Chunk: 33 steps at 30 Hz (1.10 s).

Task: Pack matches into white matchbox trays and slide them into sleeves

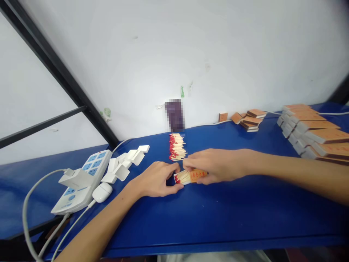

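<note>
A matchbox [196, 176] lies half open on the blue table, its orange sleeve covering only the right part of the white inner tray. Red-headed matches [182, 177] fill the exposed end of that tray. My left hand [156, 179] pinches the tray's left end between thumb and fingers. From the right, my right hand [218, 163] grips the orange sleeve and hides part of it. Just beyond both hands rests a loose pile of matches [177, 147], most red heads facing left.
White empty trays [122, 163] sit at the left, beside a power strip [91, 178] and a white earbud case [102, 192] on a cable. Orange sleeves [252, 120] are heaped by the wall. Stacked matchboxes [319, 129] stand at the far right.
</note>
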Each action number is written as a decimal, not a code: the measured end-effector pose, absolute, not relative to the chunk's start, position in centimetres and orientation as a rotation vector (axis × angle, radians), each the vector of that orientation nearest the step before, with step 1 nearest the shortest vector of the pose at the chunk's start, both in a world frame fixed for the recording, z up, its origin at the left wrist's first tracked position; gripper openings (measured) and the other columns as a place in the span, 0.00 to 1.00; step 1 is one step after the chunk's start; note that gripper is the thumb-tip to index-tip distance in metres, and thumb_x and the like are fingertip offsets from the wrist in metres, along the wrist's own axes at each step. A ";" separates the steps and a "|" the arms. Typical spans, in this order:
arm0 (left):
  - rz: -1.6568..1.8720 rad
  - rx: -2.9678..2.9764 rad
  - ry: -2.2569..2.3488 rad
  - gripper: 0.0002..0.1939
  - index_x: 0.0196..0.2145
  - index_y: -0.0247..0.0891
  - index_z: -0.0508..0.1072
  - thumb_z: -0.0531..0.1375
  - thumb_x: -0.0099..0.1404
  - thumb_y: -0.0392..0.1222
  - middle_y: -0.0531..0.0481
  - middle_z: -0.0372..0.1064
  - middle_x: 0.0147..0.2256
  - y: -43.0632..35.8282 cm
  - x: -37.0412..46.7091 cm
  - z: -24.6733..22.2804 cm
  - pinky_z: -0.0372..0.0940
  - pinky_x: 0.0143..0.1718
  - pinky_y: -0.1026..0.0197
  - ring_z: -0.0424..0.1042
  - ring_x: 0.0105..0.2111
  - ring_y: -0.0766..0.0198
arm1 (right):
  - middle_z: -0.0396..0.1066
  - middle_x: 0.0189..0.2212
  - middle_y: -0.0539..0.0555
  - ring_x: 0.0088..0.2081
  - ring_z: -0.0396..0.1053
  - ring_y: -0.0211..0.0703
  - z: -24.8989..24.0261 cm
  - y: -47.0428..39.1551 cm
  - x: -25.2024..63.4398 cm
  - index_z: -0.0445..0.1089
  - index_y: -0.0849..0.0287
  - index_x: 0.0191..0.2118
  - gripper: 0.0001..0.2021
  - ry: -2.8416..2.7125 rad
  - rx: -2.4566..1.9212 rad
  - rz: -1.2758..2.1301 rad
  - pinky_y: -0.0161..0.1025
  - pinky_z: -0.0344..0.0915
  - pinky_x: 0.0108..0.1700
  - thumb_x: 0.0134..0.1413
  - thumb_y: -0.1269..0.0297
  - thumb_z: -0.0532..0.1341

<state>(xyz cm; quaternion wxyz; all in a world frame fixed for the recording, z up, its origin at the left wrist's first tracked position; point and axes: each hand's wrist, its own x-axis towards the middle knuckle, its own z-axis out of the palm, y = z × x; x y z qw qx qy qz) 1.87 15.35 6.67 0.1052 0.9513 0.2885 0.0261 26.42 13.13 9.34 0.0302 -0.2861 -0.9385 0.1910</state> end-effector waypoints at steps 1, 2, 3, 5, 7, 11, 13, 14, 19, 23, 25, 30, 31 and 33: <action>0.084 2.788 0.844 0.13 0.33 0.39 0.64 0.59 0.62 0.51 0.56 0.63 0.24 15.3 1.9 6.6 0.51 0.26 0.64 0.60 0.23 0.67 | 0.65 0.39 0.52 0.34 0.62 0.40 9.4 12.9 26.4 0.59 0.56 0.44 0.11 -2.896 -0.882 0.570 0.35 0.53 0.33 0.56 0.63 0.59; 0.092 2.772 0.836 0.13 0.33 0.39 0.64 0.59 0.62 0.51 0.56 0.63 0.25 15.3 2.0 6.6 0.52 0.27 0.64 0.60 0.23 0.67 | 0.65 0.39 0.53 0.34 0.62 0.41 9.4 12.8 26.4 0.59 0.56 0.44 0.12 -2.901 -0.898 0.548 0.35 0.53 0.33 0.56 0.63 0.59; 0.102 2.759 0.830 0.13 0.32 0.39 0.63 0.59 0.62 0.50 0.56 0.63 0.25 15.2 2.1 6.5 0.52 0.27 0.64 0.60 0.23 0.67 | 0.65 0.38 0.53 0.34 0.62 0.41 9.4 12.7 26.3 0.59 0.56 0.44 0.12 -2.907 -0.920 0.530 0.35 0.52 0.32 0.56 0.64 0.60; 0.111 2.739 0.822 0.12 0.31 0.39 0.63 0.59 0.62 0.49 0.55 0.63 0.26 15.2 2.2 6.4 0.52 0.26 0.64 0.60 0.24 0.67 | 0.65 0.37 0.53 0.33 0.62 0.40 9.3 12.7 26.3 0.59 0.56 0.44 0.12 -2.919 -0.946 0.507 0.35 0.52 0.31 0.54 0.66 0.60; 0.106 2.723 0.827 0.13 0.30 0.39 0.62 0.59 0.61 0.50 0.55 0.62 0.25 15.2 2.2 6.3 0.52 0.26 0.64 0.59 0.23 0.67 | 0.64 0.36 0.52 0.32 0.61 0.40 9.3 12.9 26.2 0.59 0.57 0.43 0.11 -2.930 -0.928 0.493 0.35 0.51 0.30 0.54 0.67 0.60; 0.099 2.713 0.841 0.15 0.29 0.39 0.62 0.59 0.61 0.51 0.56 0.61 0.24 15.3 2.2 6.2 0.51 0.26 0.64 0.59 0.23 0.67 | 0.63 0.35 0.53 0.32 0.58 0.40 9.6 13.1 26.2 0.59 0.59 0.40 0.09 -2.969 -0.856 0.451 0.35 0.50 0.30 0.54 0.70 0.59; 0.099 2.713 0.840 0.14 0.30 0.38 0.63 0.59 0.62 0.51 0.56 0.62 0.24 15.3 2.1 6.2 0.52 0.26 0.64 0.59 0.24 0.67 | 0.63 0.35 0.53 0.33 0.58 0.40 9.7 13.2 26.2 0.59 0.59 0.40 0.09 -2.976 -0.840 0.443 0.35 0.50 0.30 0.55 0.70 0.60; 0.098 2.712 0.839 0.14 0.30 0.38 0.63 0.59 0.62 0.51 0.56 0.62 0.24 15.3 2.1 6.2 0.52 0.26 0.64 0.60 0.24 0.67 | 0.63 0.35 0.53 0.33 0.58 0.40 9.8 13.2 26.2 0.59 0.59 0.40 0.09 -2.973 -0.837 0.443 0.35 0.50 0.30 0.55 0.70 0.60; 0.084 2.710 0.844 0.12 0.31 0.39 0.65 0.59 0.62 0.50 0.57 0.62 0.24 15.2 2.3 6.2 0.52 0.27 0.63 0.61 0.24 0.67 | 0.63 0.34 0.52 0.33 0.58 0.40 9.9 13.6 26.5 0.58 0.58 0.38 0.09 -2.948 -0.825 0.515 0.35 0.50 0.31 0.54 0.71 0.60; 0.076 2.720 0.857 0.12 0.32 0.39 0.65 0.58 0.63 0.50 0.57 0.62 0.24 15.2 2.4 6.1 0.52 0.28 0.63 0.61 0.25 0.67 | 0.63 0.33 0.51 0.33 0.59 0.40 10.0 13.8 26.8 0.58 0.58 0.38 0.10 -2.942 -0.802 0.597 0.35 0.51 0.31 0.52 0.73 0.60; 0.078 2.729 0.857 0.11 0.31 0.39 0.65 0.58 0.62 0.49 0.57 0.61 0.24 15.2 2.4 6.1 0.52 0.28 0.63 0.60 0.25 0.67 | 0.63 0.32 0.50 0.33 0.59 0.39 10.0 13.7 26.8 0.58 0.57 0.38 0.10 -2.932 -0.810 0.577 0.35 0.50 0.31 0.52 0.72 0.60; 0.069 2.724 0.841 0.10 0.31 0.39 0.64 0.58 0.62 0.47 0.57 0.60 0.24 15.2 2.4 6.1 0.51 0.26 0.64 0.59 0.24 0.68 | 0.62 0.31 0.49 0.31 0.58 0.38 9.7 13.9 26.7 0.58 0.57 0.37 0.10 -2.901 -0.860 0.615 0.34 0.49 0.30 0.51 0.70 0.61; 0.066 2.721 0.840 0.10 0.31 0.39 0.63 0.58 0.62 0.47 0.57 0.60 0.24 15.2 2.4 6.1 0.51 0.26 0.64 0.59 0.24 0.68 | 0.62 0.31 0.49 0.32 0.59 0.38 9.7 14.0 26.7 0.58 0.57 0.36 0.10 -2.894 -0.850 0.625 0.34 0.49 0.30 0.51 0.70 0.61; 0.067 2.717 0.840 0.10 0.31 0.39 0.63 0.57 0.62 0.47 0.57 0.60 0.24 15.2 2.4 6.1 0.51 0.26 0.64 0.58 0.24 0.68 | 0.62 0.31 0.49 0.32 0.59 0.38 9.7 14.0 26.8 0.58 0.57 0.36 0.10 -2.886 -0.826 0.634 0.34 0.50 0.31 0.50 0.71 0.61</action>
